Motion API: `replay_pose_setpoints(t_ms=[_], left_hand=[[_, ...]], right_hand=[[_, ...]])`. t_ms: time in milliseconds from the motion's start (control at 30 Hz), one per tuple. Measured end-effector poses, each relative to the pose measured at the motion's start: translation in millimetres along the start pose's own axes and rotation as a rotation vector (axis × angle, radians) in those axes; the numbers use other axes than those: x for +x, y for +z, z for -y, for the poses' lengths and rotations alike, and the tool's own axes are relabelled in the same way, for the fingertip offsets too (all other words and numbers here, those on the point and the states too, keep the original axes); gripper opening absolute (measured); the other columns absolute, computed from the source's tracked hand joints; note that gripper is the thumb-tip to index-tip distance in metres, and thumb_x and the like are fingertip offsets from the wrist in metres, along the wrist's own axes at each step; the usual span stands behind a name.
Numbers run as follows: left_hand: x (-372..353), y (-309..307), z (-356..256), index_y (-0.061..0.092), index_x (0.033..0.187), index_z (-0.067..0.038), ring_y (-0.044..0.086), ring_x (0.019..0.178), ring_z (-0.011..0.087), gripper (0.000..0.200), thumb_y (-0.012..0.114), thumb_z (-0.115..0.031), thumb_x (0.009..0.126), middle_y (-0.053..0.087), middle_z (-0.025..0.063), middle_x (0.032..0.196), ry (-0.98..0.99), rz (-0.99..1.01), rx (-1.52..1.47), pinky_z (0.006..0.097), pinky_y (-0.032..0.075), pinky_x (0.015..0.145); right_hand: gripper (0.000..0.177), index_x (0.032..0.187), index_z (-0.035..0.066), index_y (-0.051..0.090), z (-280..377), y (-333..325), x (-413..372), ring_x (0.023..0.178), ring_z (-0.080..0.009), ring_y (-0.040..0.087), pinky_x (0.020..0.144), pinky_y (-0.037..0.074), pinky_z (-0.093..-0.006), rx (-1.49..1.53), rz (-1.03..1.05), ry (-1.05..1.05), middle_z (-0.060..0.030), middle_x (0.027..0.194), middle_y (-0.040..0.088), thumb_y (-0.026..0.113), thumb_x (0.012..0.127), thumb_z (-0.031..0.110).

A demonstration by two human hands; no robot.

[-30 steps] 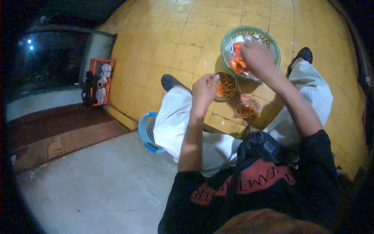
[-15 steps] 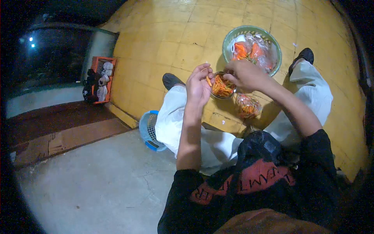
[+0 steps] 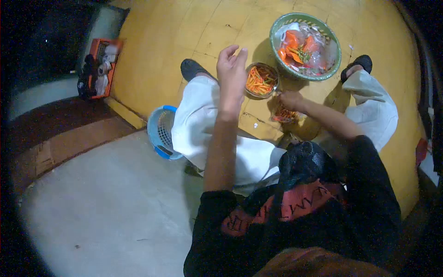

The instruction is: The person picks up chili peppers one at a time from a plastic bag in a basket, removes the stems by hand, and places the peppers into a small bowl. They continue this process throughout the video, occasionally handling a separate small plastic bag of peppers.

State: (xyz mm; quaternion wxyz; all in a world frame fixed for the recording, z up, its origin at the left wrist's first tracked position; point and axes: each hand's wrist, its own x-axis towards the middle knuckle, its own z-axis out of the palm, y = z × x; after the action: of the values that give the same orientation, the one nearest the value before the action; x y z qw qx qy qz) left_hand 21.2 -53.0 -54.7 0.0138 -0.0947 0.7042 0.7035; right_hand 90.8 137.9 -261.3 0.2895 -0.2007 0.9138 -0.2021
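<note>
My left hand [image 3: 232, 67] is raised at the left of a round bowl [image 3: 276, 87], its thumb and fingers apart and nothing visible between them. Thin orange, red and some green pieces that look like chili peppers [image 3: 261, 81] fill the bowl. Just right of the bowl, my right hand [image 3: 291, 100] has its fingers closed at the top of a clear plastic bag [image 3: 284, 114] holding similar peppers. The fingertips are partly hidden, and the hand covers part of the bag.
Beyond the bowl stands a green basket [image 3: 338, 60] with plastic bags and orange and green produce. A blue basket [image 3: 154, 131] sits beside my left leg. An orange crate [image 3: 109, 85] with shoe-like items stands at the left wall. Yellow tiles [image 3: 184, 32] cover the floor.
My right hand has moved from the bowl to the plastic bag. The orange pepper that was in my left hand no longer shows, and that hand has turned and moved away from the bowl.
</note>
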Motion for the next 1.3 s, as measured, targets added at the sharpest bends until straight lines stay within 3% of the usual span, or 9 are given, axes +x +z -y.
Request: replay_pose_setpoints(t_ms=[367, 600, 633, 667, 700, 767, 967, 1033, 1300], left_hand=[[0.4, -13.5, 1.1, 0.053, 0.118, 0.003, 0.055, 0.086, 0.0117, 0.038, 0.065, -0.019, 0.089, 0.061, 0.0081, 0.096, 0.081, 0.05, 0.082, 0.0253, 0.044, 0.078], [-4.6, 10.5, -9.5, 0.052, 0.118, 0.003, 0.055, 0.107, 0.0187, 0.036, 0.063, -0.018, 0.091, 0.056, 0.0127, 0.116, -0.033, 0.113, 0.28, 0.0318, 0.044, 0.092], [-3.7, 14.5, -2.8, 0.052, 0.117, 0.004, 0.057, 0.104, 0.0191, 0.036, 0.063, -0.018, 0.091, 0.058, 0.0126, 0.114, -0.024, 0.124, 0.339, 0.0317, 0.044, 0.092], [-0.3, 20.1, 7.6, 0.055, 0.113, 0.004, 0.058, 0.101, 0.019, 0.031, 0.062, -0.017, 0.091, 0.06, 0.012, 0.109, -0.004, 0.153, 0.371, 0.0316, 0.045, 0.091], [1.5, 24.8, 18.4, 0.058, 0.108, 0.003, 0.06, 0.098, 0.0188, 0.027, 0.062, -0.017, 0.09, 0.063, 0.0114, 0.103, 0.0, 0.182, 0.407, 0.0315, 0.046, 0.089], [7.8, 38.2, 31.8, 0.064, 0.099, 0.004, 0.062, 0.091, 0.018, 0.026, 0.062, -0.019, 0.088, 0.066, 0.0103, 0.092, 0.024, 0.321, 0.609, 0.0322, 0.048, 0.083], [10.8, 63.1, 88.5, 0.067, 0.102, -0.002, 0.067, 0.085, 0.0256, 0.028, 0.063, -0.025, 0.085, 0.069, 0.017, 0.09, 0.026, 0.758, 1.253, 0.0358, 0.052, 0.076], [-4.5, 67.8, 94.5, 0.068, 0.101, -0.006, 0.069, 0.082, 0.0259, 0.027, 0.064, -0.027, 0.084, 0.069, 0.0173, 0.089, 0.044, 0.768, 1.211, 0.037, 0.053, 0.073], [9.1, 57.8, 116.2, 0.073, 0.096, -0.009, 0.069, 0.073, 0.0211, 0.024, 0.069, -0.026, 0.079, 0.07, 0.0134, 0.077, 0.094, 0.702, 1.168, 0.0343, 0.053, 0.067]], right_hand=[[0.015, 0.086, 0.012, 0.068, -148.6, 319.8, 146.5, 0.075, -0.0296, 0.064, 0.068, 0.049, -0.0425, -0.367, -0.831, 0.377, -0.0129, 0.081, 0.066, 0.061, 0.076, 0.02], [0.014, 0.083, 0.009, 0.069, -32.2, 129.8, 71.9, 0.076, -0.0258, 0.066, 0.071, 0.053, -0.0404, 0.039, -0.254, 0.411, -0.0095, 0.087, 0.069, 0.06, 0.08, 0.02], [0.014, 0.074, 0.008, 0.068, -26.4, 148.2, 78.5, 0.061, -0.0318, 0.063, 0.058, 0.05, -0.0428, 0.131, -0.682, 0.719, -0.0108, 0.066, 0.065, 0.066, 0.072, 0.022], [0.015, 0.072, 0.008, 0.07, -59.6, 229.0, 164.6, 0.063, -0.0274, 0.065, 0.06, 0.053, -0.0435, -0.34, -0.184, 1.089, -0.0139, 0.075, 0.068, 0.063, 0.073, 0.021], [0.017, 0.072, 0.01, 0.072, -58.3, 165.2, 80.0, 0.068, -0.0305, 0.067, 0.063, 0.052, -0.0429, 0.437, -0.409, 0.594, -0.0156, 0.072, 0.067, 0.067, 0.07, 0.026], [0.031, 0.086, 0.001, 0.071, -36.1, 76.9, 17.2, 0.08, -0.0298, 0.068, 0.069, 0.054, -0.0436, 0.6, -0.121, 0.403, -0.0173, 0.09, 0.07, 0.061, 0.079, 0.03], [0.021, 0.086, 0.004, 0.07, -27.0, 44.7, 52.8, 0.066, -0.0299, 0.062, 0.063, 0.052, -0.0386, 0.295, -0.193, -0.144, -0.0151, 0.076, 0.068, 0.062, 0.076, 0.021], [0.033, 0.091, 0.006, 0.07, -13.8, 34.2, 33.5, 0.075, -0.0333, 0.064, 0.067, 0.051, -0.0451, 0.952, -0.277, -0.084, -0.0199, 0.087, 0.068, 0.06, 0.073, 0.032], [0.022, 0.081, 0.016, 0.073, -1.7, -12.4, -7.1, 0.061, -0.017, 0.064, 0.06, 0.05, -0.0322, 0.774, -0.643, 0.015, -0.0032, 0.071, 0.069, 0.073, 0.073, 0.036]])
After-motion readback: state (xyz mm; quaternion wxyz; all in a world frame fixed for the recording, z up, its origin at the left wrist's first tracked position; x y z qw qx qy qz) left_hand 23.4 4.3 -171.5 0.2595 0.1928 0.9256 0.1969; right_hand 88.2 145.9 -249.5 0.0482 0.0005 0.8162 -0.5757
